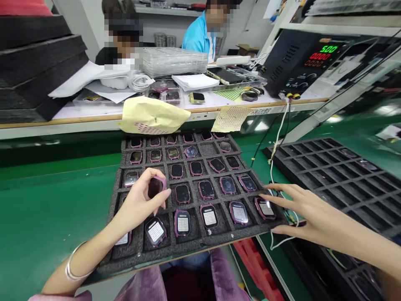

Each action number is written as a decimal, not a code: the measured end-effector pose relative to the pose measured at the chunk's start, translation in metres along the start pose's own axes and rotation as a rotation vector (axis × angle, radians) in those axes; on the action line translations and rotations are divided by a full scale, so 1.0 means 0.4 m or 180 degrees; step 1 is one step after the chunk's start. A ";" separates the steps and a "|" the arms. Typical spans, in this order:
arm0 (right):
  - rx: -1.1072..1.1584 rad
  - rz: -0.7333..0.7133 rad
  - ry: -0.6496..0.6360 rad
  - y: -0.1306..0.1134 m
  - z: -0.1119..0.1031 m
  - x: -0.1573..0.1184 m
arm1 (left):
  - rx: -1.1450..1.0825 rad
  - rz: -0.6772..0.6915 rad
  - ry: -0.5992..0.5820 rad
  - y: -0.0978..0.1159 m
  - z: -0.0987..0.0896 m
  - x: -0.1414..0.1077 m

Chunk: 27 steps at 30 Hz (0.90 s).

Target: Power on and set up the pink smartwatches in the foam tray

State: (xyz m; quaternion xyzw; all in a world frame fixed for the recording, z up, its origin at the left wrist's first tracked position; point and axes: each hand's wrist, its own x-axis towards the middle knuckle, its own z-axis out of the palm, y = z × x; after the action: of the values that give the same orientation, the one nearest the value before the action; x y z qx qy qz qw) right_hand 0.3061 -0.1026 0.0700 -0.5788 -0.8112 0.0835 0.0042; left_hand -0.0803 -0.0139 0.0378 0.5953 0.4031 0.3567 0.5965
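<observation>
Watch unit [154, 187], purple frame, dark screen, pinched between thumb and fingers of left hand [140, 197], over the left part of a black foam tray [188, 246]. Silver bracelet [70, 264] on the left wrist. Right hand [302, 207] at the tray's right edge, fingers spread, grip loose; fingertips close to the lit watch [265, 208] in the near right corner cell. Can't tell if they touch the tray or the white cable [284, 121] running down beside that hand. Tray sits on a green table [62, 184], more purple-framed units in its cells: near row screens lit with white pages, rows behind mostly dark. Second foam tray [316, 165] on the right, a few units in it. Far side: shelf with yellow sheet [153, 115] hanging over its edge on the left, smaller dotted sheet [232, 118] right of it. Power supply [297, 62] far right, green readout 5.00. Black foam stack [34, 71] far left. Two people behind the shelf, one in a blue jacket [196, 36].
</observation>
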 end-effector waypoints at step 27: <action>0.4351 -0.0157 -0.0177 -0.343 0.033 0.395 | 0.0994 0.0874 0.0633 -0.019 -0.002 0.005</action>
State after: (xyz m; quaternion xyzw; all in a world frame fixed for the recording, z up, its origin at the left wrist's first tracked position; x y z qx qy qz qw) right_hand 0.1239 0.0005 0.0619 -0.4252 -0.5891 0.5916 0.3497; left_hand -0.0808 -0.0121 0.0300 0.6916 0.4255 0.4247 0.4003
